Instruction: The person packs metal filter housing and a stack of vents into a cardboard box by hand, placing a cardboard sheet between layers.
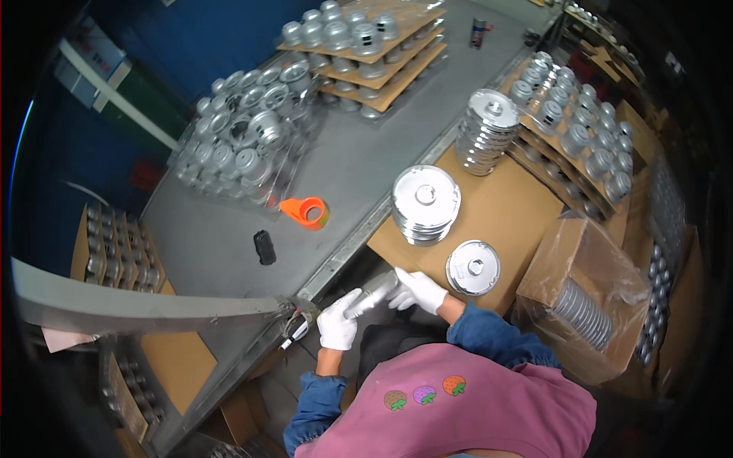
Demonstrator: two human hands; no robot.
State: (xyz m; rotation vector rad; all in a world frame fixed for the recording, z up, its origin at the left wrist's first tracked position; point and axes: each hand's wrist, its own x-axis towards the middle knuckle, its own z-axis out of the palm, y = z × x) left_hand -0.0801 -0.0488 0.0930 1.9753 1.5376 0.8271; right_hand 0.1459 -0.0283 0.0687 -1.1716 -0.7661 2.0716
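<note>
Both my hands wear white gloves and hold a round silver metal disc between them, tilted so that mostly its edge shows. My left hand grips the disc's left end; the fingers of my right hand close on its right end. Just beyond my right hand, on a brown cardboard surface, lies a low stack of similar discs. Behind that stands a taller disc stack, and farther back the tallest stack.
A grey table carries an orange tape dispenser, a black object, a heap of silver housings and layered housings. A grey metal arm crosses at left. An open carton with discs stands right.
</note>
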